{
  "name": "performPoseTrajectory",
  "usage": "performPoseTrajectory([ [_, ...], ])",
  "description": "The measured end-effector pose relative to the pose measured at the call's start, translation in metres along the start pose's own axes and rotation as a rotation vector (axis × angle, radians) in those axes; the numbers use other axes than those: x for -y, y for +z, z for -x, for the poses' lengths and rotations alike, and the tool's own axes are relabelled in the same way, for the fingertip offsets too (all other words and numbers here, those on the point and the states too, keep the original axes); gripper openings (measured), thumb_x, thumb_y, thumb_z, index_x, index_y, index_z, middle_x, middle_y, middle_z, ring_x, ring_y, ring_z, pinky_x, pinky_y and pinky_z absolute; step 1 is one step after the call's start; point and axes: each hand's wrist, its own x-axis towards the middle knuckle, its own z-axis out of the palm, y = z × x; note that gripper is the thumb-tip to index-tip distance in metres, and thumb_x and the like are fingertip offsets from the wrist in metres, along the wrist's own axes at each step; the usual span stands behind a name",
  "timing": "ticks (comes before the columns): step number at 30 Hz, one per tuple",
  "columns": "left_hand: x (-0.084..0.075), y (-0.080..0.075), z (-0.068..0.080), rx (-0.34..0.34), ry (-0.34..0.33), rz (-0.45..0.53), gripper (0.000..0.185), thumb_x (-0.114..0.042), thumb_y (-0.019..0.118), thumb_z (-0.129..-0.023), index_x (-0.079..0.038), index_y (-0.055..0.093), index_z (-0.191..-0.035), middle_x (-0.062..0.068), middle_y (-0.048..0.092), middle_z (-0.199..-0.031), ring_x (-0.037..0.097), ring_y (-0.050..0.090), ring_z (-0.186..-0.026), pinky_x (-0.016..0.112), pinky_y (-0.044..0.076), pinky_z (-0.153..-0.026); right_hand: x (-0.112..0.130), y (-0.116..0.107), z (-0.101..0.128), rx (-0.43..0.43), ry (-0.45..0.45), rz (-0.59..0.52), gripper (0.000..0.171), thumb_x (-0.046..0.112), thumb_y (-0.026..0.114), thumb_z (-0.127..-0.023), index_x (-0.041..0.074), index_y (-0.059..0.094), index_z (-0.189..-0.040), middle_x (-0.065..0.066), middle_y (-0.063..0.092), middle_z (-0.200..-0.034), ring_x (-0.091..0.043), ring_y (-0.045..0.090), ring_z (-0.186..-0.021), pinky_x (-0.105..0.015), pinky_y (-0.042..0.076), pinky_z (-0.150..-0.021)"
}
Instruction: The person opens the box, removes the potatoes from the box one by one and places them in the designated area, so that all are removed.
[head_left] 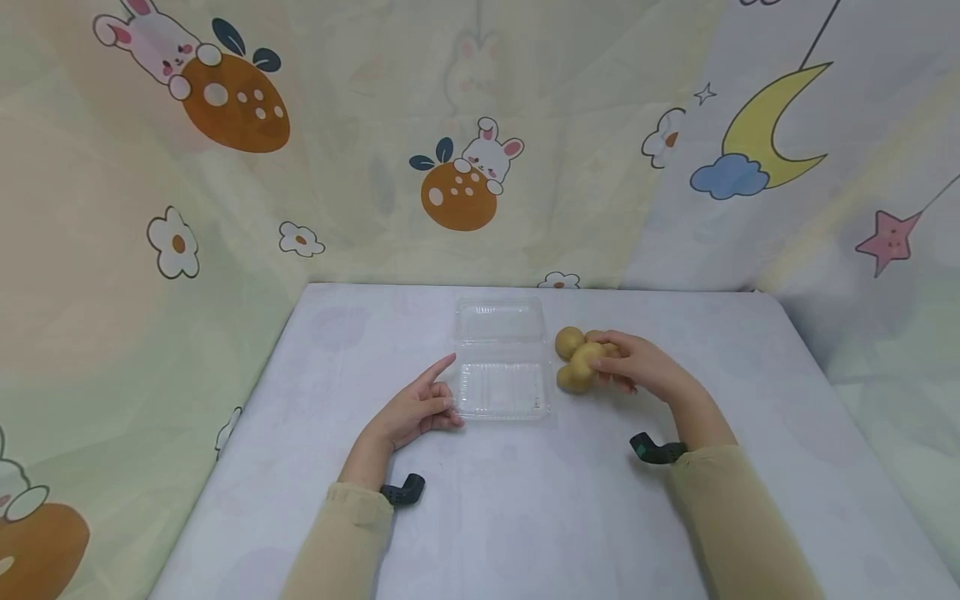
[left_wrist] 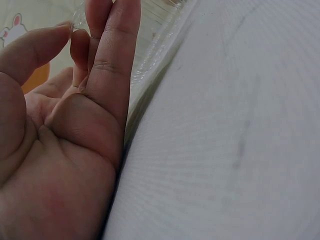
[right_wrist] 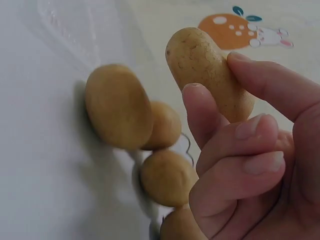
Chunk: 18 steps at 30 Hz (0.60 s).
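Observation:
A clear plastic clamshell box [head_left: 501,390] lies opened out in the middle of the table, its lid half [head_left: 499,321] toward the back. At the box's left edge, my left hand [head_left: 416,412] pinches the rim between thumb and curled fingers, with the index finger stretched out. The rim also shows at the thumb tip in the left wrist view. My right hand [head_left: 637,365] grips a potato [right_wrist: 205,70] between thumb and fingers, raised above the others. Beside it on the table sit several more potatoes, including one nearest the box [right_wrist: 117,106] and another lower down [right_wrist: 167,177].
The white-covered table [head_left: 525,508] ends at a patterned cloth [head_left: 337,167] hanging behind and at both sides. Each wrist wears a black camera mount, one left [head_left: 405,490] and one right [head_left: 656,450].

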Motion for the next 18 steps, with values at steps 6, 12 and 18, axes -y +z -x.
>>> performPoseTrajectory([
  [6, 0.0, 0.0, 0.0, 0.006, 0.003, 0.011, 0.078, 0.001, 0.051, -0.099, -0.03, 0.013, -0.159, 0.002, 0.056, -0.089, 0.021, 0.073, -0.086, 0.041, 0.06, -0.086, -0.023, -0.008, 0.014, -0.023, -0.049, -0.034, 0.045, 0.035, 0.068, -0.094, 0.011, 0.051, -0.128, -0.016, 0.062, -0.081, -0.015, 0.047, -0.05, -0.03, 0.04, -0.043],
  [12, 0.0, 0.0, 0.0, 0.004, 0.003, 0.011, 0.078, 0.002, 0.051, -0.099, -0.028, 0.011, -0.16, 0.002, 0.055, -0.089, 0.021, 0.073, -0.085, 0.04, 0.06, -0.085, -0.038, -0.011, 0.021, -0.034, -0.034, -0.028, 0.045, 0.038, 0.067, -0.093, 0.013, 0.052, -0.127, -0.014, 0.063, -0.082, -0.014, 0.046, -0.05, -0.028, 0.043, -0.045],
  [18, -0.001, 0.001, 0.0, -0.007, -0.003, 0.007, 0.079, 0.001, 0.053, -0.099, -0.029, 0.012, -0.159, 0.002, 0.056, -0.088, 0.021, 0.073, -0.085, 0.04, 0.061, -0.085, -0.05, -0.01, 0.026, -0.038, 0.02, -0.064, 0.055, 0.037, 0.068, -0.093, 0.01, 0.047, -0.136, -0.013, 0.067, -0.081, -0.011, 0.046, -0.049, -0.025, 0.042, -0.044],
])
